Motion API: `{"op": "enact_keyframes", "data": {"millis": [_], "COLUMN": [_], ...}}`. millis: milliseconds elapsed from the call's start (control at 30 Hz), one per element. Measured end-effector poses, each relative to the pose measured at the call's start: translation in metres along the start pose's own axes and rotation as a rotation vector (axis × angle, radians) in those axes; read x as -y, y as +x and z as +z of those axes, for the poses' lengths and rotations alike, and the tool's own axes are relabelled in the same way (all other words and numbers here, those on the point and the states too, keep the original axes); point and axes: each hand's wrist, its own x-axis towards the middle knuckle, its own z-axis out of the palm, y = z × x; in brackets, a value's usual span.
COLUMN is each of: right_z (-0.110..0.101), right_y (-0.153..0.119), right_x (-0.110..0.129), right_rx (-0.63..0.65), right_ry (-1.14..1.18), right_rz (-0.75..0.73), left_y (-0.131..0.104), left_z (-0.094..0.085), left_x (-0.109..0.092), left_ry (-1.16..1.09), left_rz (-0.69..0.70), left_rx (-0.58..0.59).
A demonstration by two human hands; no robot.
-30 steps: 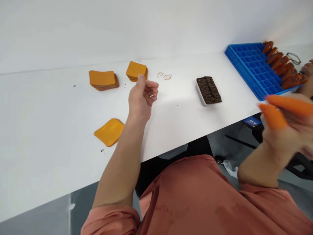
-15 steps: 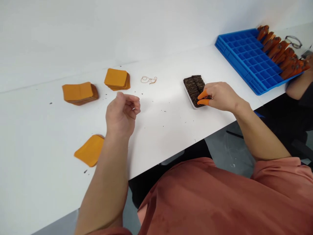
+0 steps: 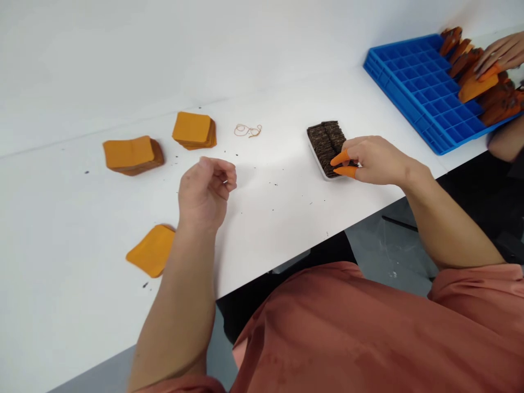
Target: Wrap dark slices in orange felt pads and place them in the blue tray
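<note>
My left hand (image 3: 208, 188) rests on its edge on the white table, its fingers loosely curled and slightly apart with nothing visible in them. Beneath that forearm, an orange-yellow square sheet (image 3: 151, 251) is partly hidden. Behind the hand stand two stacks of similar sheets, a left stack (image 3: 131, 154) and a right stack (image 3: 193, 130). My right hand (image 3: 368, 161) wears orange finger cots on thumb and forefinger. It pinches at the near end of thin dark brown pieces (image 3: 325, 142), packed in rows in a small white tray (image 3: 316, 158). How many it grips is hidden.
A loop of thin string (image 3: 248, 130) lies behind the middle of the table (image 3: 262, 229). Dark crumbs are scattered about. At right, a co-worker's hand (image 3: 501, 57) holds an orange piece over a blue compartment tray (image 3: 409, 82) partly filled with orange-brown bundles.
The co-worker's hand has come in over the blue tray with an orange piece. My right hand stays at the brown pieces, and my left hand has hardly moved. The view has shifted slightly.
</note>
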Motion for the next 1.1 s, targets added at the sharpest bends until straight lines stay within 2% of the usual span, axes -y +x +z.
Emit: {"op": "enact_keyframes", "data": {"millis": [167, 267, 400, 567, 633, 767, 867, 933, 1100], "right_z": [-0.011, -0.017, -0.020, -0.023, -0.022, -0.017, -0.015, -0.019, -0.032], "right_y": [-0.016, -0.015, 0.009, 0.044, 0.050, 0.044, 0.033, 0.026, 0.015], "right_x": [0.003, 0.000, -0.020, -0.040, -0.034, -0.007, 0.001, -0.005, -0.024], "right_rx": [0.018, -0.032, -0.176, -0.152, -0.159, -0.266, -0.325, -0.298, -0.109], "right_ry": [0.026, 0.034, 0.054, 0.226, 0.342, 0.602, 0.616, 0.527, 0.286], "right_rz": [-0.009, 0.032, 0.115, 0.175, 0.188, 0.227, 0.236, 0.234, 0.208], "left_y": [-0.001, -0.001, 0.000, 0.001, -0.001, -0.006, -0.008, -0.008, -0.006], "left_z": [0.001, 0.002, 0.001, -0.001, 0.000, 0.004, 0.007, 0.008, 0.007], "left_x": [-0.001, -0.001, -0.001, 0.000, -0.001, -0.004, -0.006, -0.007, -0.007], "left_ry": [-0.001, -0.012, -0.015, -0.008, 0.015, 0.108, 0.131, 0.134, 0.179], "left_rz": [0.005, 0.013, 0.000, 0.004, 0.025, 0.029, 0.000, -0.006, 0.009], "left_rx": [-0.012, -0.011, 0.000, 0.006, 0.014, 0.026, 0.023, 0.013, 0.018]}}
